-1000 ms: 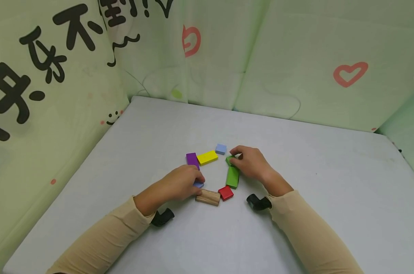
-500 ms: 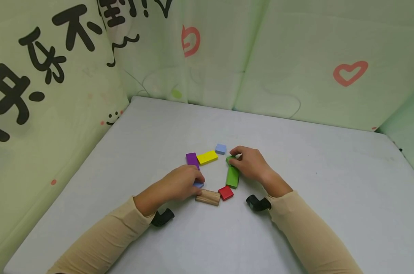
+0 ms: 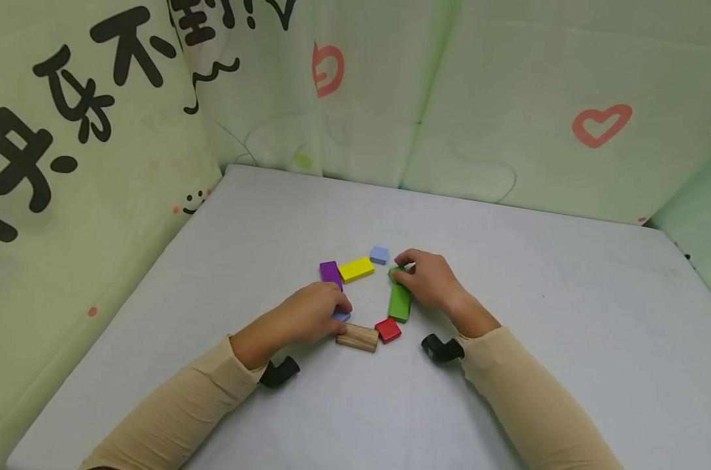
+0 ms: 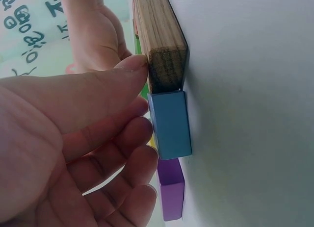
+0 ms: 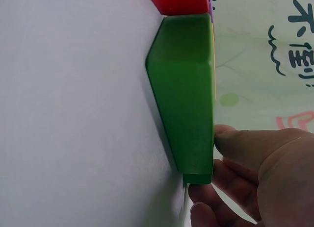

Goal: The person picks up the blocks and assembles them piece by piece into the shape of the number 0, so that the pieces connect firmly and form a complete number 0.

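Observation:
Wooden blocks form a rough ring on the table in the head view. My left hand (image 3: 305,314) is over its left side, thumb by the natural wood block (image 3: 357,338) and fingertips at the top of a blue block (image 4: 170,125). Just beyond lies a purple block (image 3: 330,274), partly covered by that hand. My right hand (image 3: 430,279) pinches a small green block (image 3: 394,271) between thumb and fingers. This block adjoins the end of a longer green block (image 3: 399,303). A red block (image 3: 388,330) sits between the longer green one and the wood one.
A yellow block (image 3: 356,269) touches the purple one at the ring's far side, with a small light blue block (image 3: 380,255) at its right end. Black wrist cameras (image 3: 280,373) hang beneath both sleeves. Printed curtains (image 3: 508,117) stand around the white table (image 3: 537,281).

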### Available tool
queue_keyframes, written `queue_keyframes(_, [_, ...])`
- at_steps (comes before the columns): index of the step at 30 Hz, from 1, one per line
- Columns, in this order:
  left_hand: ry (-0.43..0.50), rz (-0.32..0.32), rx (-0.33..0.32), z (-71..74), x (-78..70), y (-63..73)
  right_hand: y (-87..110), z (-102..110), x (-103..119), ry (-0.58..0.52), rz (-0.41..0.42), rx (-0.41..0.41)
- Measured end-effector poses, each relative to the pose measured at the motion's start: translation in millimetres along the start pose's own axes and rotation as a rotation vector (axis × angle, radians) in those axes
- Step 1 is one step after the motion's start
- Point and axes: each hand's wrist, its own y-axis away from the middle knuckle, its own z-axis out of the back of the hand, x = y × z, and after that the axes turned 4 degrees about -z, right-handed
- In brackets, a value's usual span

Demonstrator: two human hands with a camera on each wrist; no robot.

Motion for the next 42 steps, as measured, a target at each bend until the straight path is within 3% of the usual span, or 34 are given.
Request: queue_keyframes(42, [-0.005,0.003,0.008,0.9,-1.0,0.7,3.8,-3.0,3.2,-0.001,-0.018,-0.012])
